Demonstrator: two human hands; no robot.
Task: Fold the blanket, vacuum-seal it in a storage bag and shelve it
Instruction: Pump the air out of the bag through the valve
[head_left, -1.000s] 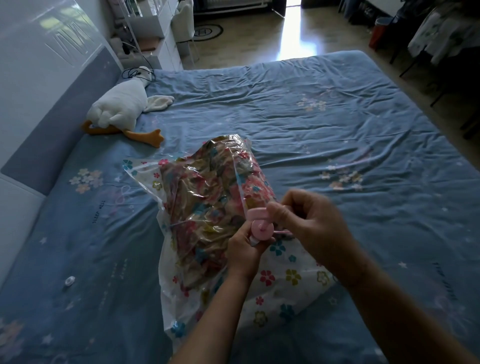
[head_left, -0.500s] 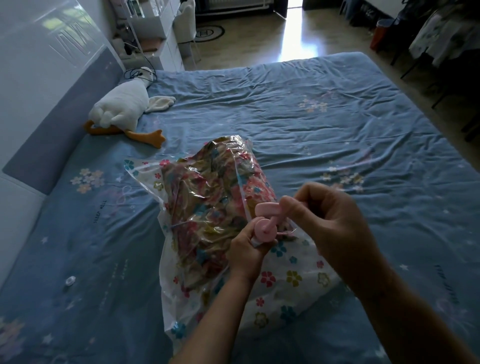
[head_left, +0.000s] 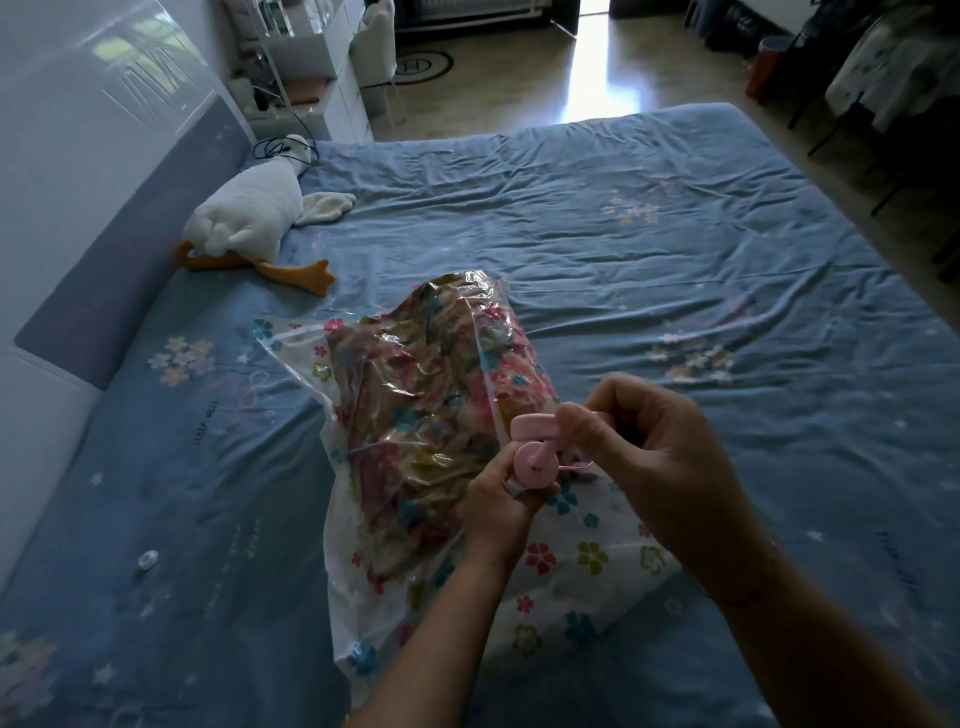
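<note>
Low in the middle of the frame, the left hand (head_left: 496, 506) pinches the round pink valve (head_left: 532, 464) on the storage bag (head_left: 587, 561). The right hand (head_left: 654, 462) is closed on the pink cap (head_left: 535, 427) just above it. The clear flower-printed bag lies on the blue bed (head_left: 675, 249) at centre, with the folded floral blanket (head_left: 415, 415) bunched inside. Further off, upper left, a white plush goose (head_left: 249, 218) rests by the headboard (head_left: 119, 234).

Right hand (head_left: 660, 467) hides the pink cap's (head_left: 535, 428) far end (grip unclear).
</note>
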